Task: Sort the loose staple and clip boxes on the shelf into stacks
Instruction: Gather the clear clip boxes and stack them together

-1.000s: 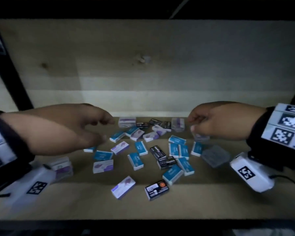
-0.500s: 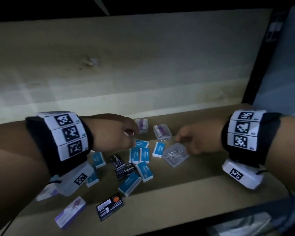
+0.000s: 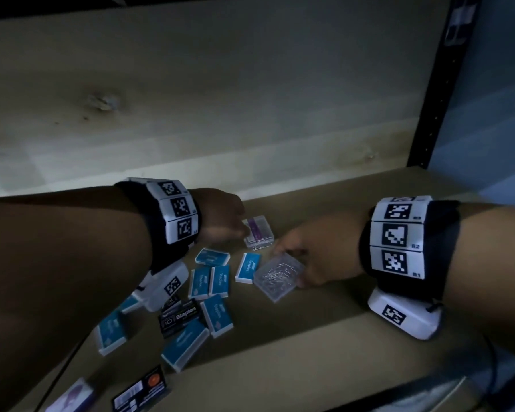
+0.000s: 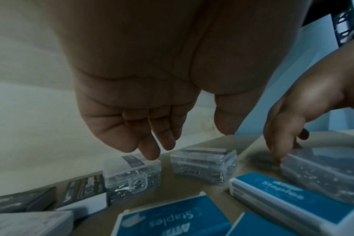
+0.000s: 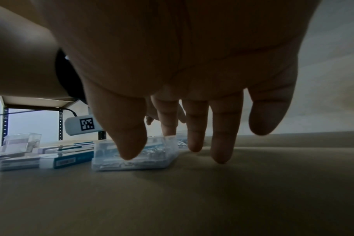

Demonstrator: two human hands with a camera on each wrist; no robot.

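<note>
Eight blue boxes (image 3: 219, 279) by my count, the one at nine o'clock of the lot half hidden under a wrist camera (image 3: 164, 285). Two black boxes (image 3: 179, 318) for certain, one in the middle and one at six o'clock. A third may peek out behind the first, but it is too dark to tell. Three clear boxes (image 4: 203, 166): two small at twelve o'clock, one flat at three o'clock. One purple box (image 3: 72, 396) at seven o'clock. Two hands, left hand (image 3: 220, 218) and right hand (image 3: 312, 257). Two wrist cameras and two marker bands (image 3: 397, 236).
</note>
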